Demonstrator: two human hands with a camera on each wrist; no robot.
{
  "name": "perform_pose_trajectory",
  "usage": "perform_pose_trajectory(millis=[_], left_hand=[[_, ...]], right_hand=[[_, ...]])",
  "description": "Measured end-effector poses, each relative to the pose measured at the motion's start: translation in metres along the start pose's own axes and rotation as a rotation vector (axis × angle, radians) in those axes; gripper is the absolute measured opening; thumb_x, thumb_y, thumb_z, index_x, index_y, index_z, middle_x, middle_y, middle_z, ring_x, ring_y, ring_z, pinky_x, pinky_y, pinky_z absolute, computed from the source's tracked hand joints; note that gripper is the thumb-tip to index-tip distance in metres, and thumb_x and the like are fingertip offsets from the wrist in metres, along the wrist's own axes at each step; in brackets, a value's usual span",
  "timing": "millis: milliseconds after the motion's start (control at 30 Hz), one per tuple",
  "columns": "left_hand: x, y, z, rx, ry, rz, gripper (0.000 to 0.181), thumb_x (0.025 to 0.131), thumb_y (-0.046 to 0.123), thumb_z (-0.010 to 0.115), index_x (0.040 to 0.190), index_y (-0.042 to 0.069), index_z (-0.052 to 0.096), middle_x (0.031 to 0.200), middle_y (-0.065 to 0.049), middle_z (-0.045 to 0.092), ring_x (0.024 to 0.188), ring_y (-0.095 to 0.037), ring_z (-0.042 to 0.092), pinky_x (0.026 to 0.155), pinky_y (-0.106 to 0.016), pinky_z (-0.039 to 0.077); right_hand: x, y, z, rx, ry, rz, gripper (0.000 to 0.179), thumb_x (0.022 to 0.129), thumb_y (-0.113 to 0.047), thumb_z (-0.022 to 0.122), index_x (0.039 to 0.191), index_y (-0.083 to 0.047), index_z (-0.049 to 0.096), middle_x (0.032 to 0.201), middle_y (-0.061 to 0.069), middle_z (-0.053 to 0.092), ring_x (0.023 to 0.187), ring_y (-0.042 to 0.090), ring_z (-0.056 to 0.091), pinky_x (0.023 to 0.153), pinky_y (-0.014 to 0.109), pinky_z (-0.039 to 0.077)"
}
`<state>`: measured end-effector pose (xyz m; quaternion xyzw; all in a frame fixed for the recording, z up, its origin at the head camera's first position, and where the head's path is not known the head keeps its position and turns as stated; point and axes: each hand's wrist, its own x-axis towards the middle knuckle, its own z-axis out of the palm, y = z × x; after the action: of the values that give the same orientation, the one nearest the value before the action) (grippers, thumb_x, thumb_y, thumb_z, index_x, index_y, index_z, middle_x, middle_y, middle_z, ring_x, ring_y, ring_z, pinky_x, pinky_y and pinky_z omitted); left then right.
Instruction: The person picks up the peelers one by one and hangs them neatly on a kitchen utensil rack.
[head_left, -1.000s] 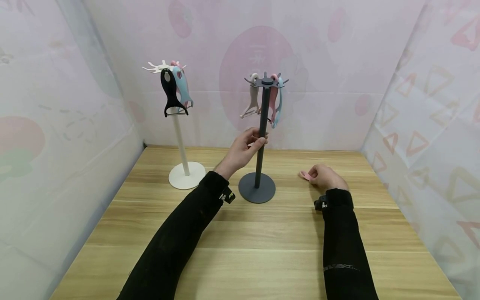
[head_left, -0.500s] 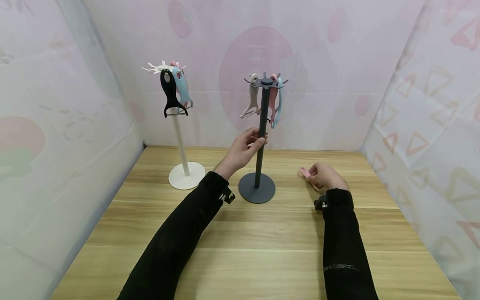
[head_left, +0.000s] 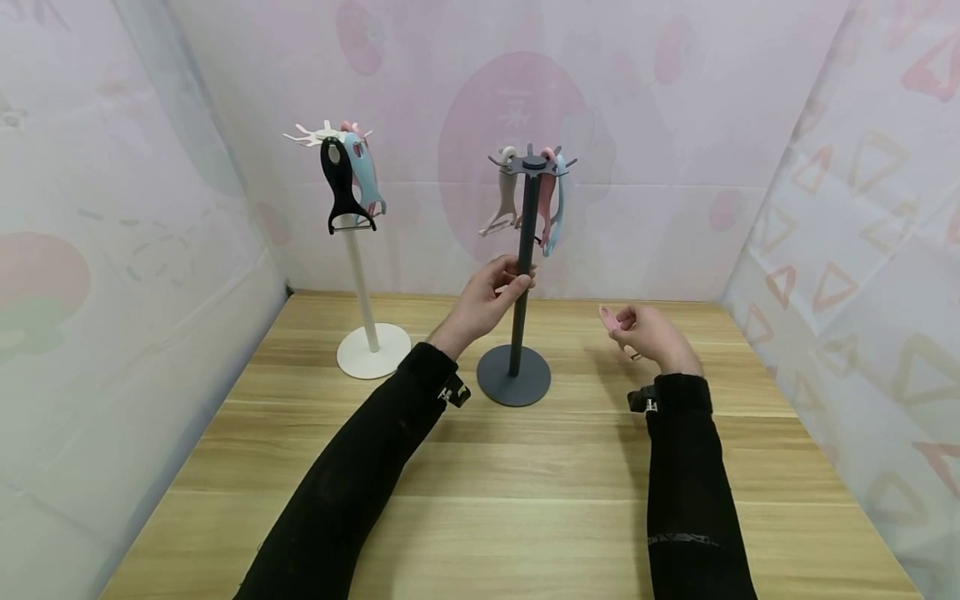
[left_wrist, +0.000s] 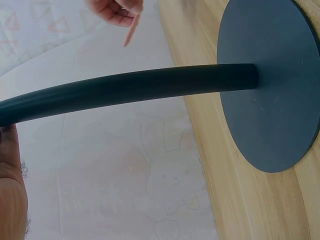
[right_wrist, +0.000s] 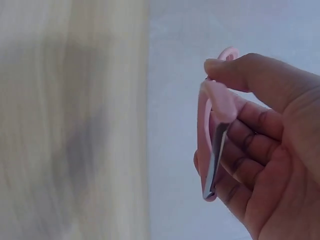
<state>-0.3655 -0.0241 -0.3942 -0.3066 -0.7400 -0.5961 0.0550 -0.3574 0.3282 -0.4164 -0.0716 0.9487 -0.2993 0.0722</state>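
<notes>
My left hand grips the upright pole of a dark grey rotating stand, below its hooked top. On that stand's hooks hang a beige peeler, a pink peeler and a blue peeler. To the right of the stand, my right hand pinches another pink peeler between thumb and fingers, raised off the table. The right wrist view shows its metal blade turned toward the camera and its looped handle end beyond the thumb. In the left wrist view the pole rises from its round base.
A white stand is at the left, holding a black peeler, a light blue peeler and a pink one mostly behind them. Both stands rest on a wooden table. Printed cloth walls close off the back and sides.
My right hand has lifted the pink peeler off the table, and its handle end has tipped upward. The left hand and both stands have stayed put.
</notes>
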Motion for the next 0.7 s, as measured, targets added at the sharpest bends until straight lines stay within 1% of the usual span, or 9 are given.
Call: perform_pose_trajectory(millis=[167,267,333,400,467,567,600,667,700], left_hand=[[0.000,0.000,0.000,-0.006,0.000,0.003,0.035,0.123,0.017,0.064,0.155,0.002,0.068,0.134,-0.023,0.074,0.136,-0.048,0.075,0.109,-0.040,0.062],[0.000,0.000,0.000,-0.005,0.000,0.004,0.034,0.123,0.017,0.064,0.154,0.002,0.068,0.134,-0.023,0.075,0.137,-0.049,0.075,0.109,-0.040,0.062],[0.000,-0.001,0.000,-0.002,0.000,0.004,0.035,0.124,0.017,0.064,0.154,0.001,0.068,0.135,-0.023,0.075,0.136,-0.049,0.076,0.109,-0.040,0.062],[0.000,-0.001,0.000,0.001,0.000,0.007,0.036,0.124,0.017,0.063,0.155,-0.001,0.067,0.135,-0.024,0.074,0.135,-0.047,0.076,0.109,-0.041,0.062],[0.000,-0.001,0.000,0.004,-0.001,0.011,0.037,0.124,0.017,0.063,0.155,-0.003,0.066,0.135,-0.025,0.074,0.135,-0.047,0.076,0.109,-0.042,0.061],[0.000,0.000,0.000,0.009,-0.002,0.017,0.038,0.124,0.017,0.063,0.155,-0.004,0.065,0.135,-0.025,0.074,0.134,-0.046,0.076,0.110,-0.042,0.061],[0.000,0.000,0.000,0.013,-0.001,0.017,0.037,0.124,0.017,0.063,0.155,-0.003,0.066,0.135,-0.024,0.075,0.134,-0.044,0.076,0.110,-0.042,0.061],[0.000,0.000,0.000,0.013,-0.001,0.017,0.037,0.124,0.018,0.063,0.155,-0.001,0.066,0.135,-0.024,0.075,0.134,-0.045,0.076,0.110,-0.042,0.061],[0.000,0.000,0.000,0.012,-0.001,0.016,0.036,0.124,0.018,0.063,0.155,-0.001,0.067,0.135,-0.023,0.075,0.134,-0.046,0.076,0.110,-0.043,0.061]], right_hand=[[-0.007,-0.017,-0.006,0.027,0.083,-0.034,0.047,0.117,-0.025,0.073,0.148,0.010,0.064,0.137,0.030,0.072,0.127,0.044,0.070,0.110,0.057,0.058],[-0.013,-0.028,-0.011,0.049,0.126,-0.058,0.049,0.119,-0.031,0.069,0.145,0.010,0.065,0.135,0.030,0.072,0.125,0.044,0.070,0.111,0.058,0.058],[-0.016,-0.036,-0.014,0.061,0.153,-0.069,0.055,0.120,-0.041,0.066,0.145,0.009,0.065,0.133,0.029,0.072,0.125,0.044,0.070,0.113,0.060,0.058],[-0.019,-0.043,-0.016,0.068,0.187,-0.084,0.065,0.120,-0.051,0.062,0.145,0.008,0.065,0.133,0.028,0.073,0.124,0.044,0.070,0.115,0.061,0.058],[-0.021,-0.049,-0.018,0.078,0.217,-0.099,0.069,0.120,-0.056,0.062,0.145,0.008,0.065,0.132,0.027,0.072,0.124,0.043,0.070,0.115,0.061,0.058],[-0.024,-0.057,-0.020,0.082,0.264,-0.129,0.065,0.120,-0.053,0.063,0.144,0.007,0.065,0.130,0.026,0.072,0.122,0.042,0.070,0.113,0.059,0.059],[-0.025,-0.059,-0.021,0.082,0.281,-0.140,0.061,0.120,-0.050,0.064,0.144,0.007,0.066,0.129,0.025,0.072,0.121,0.042,0.070,0.112,0.059,0.059],[-0.028,-0.064,-0.021,0.082,0.316,-0.165,0.054,0.119,-0.041,0.067,0.143,0.007,0.066,0.128,0.025,0.072,0.120,0.042,0.071,0.110,0.058,0.058],[-0.029,-0.067,-0.022,0.081,0.337,-0.173,0.053,0.119,-0.041,0.067,0.143,0.006,0.067,0.127,0.024,0.072,0.120,0.041,0.071,0.109,0.057,0.058]])
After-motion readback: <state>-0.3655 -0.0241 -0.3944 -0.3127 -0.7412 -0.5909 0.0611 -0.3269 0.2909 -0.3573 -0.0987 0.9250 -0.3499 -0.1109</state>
